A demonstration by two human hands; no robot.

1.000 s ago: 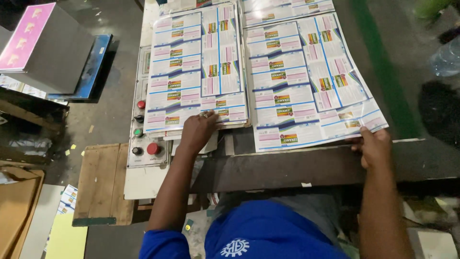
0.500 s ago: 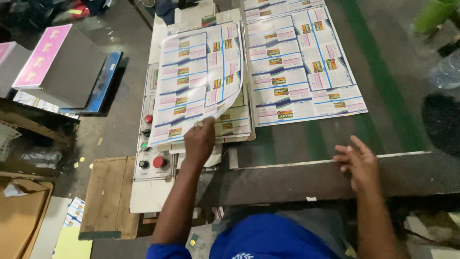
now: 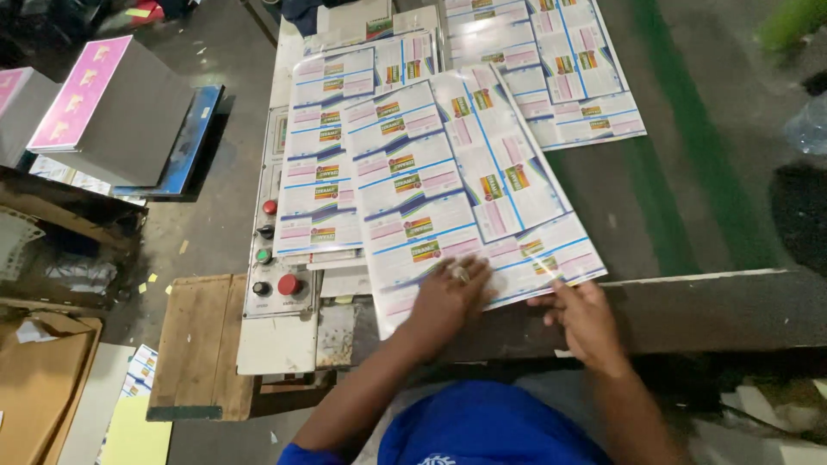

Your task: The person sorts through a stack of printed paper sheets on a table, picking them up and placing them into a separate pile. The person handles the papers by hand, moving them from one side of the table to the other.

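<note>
A glossy printed sheet (image 3: 457, 181), covered with rows of white, blue and pink labels, lies tilted across the dark conveyor table (image 3: 680, 198). My left hand (image 3: 448, 297), with a ring on one finger, presses on the sheet's near edge. My right hand (image 3: 581, 314) pinches its near right corner. To the left lies a stack of the same sheets (image 3: 332, 138). Another sheet (image 3: 568, 69) rests farther up the table.
A control panel with a red button (image 3: 289, 284), a green button and dark knobs sits left of the sheets. A wooden pallet (image 3: 202, 344) stands below it. Pink-topped paper stacks (image 3: 95, 103) are at the far left. Cardboard (image 3: 34, 387) lies at the lower left.
My left hand has carried the top sheet from the stack rightward and laid it on the table. My right hand has closed on its corner. The earlier sheet has moved farther up the table.
</note>
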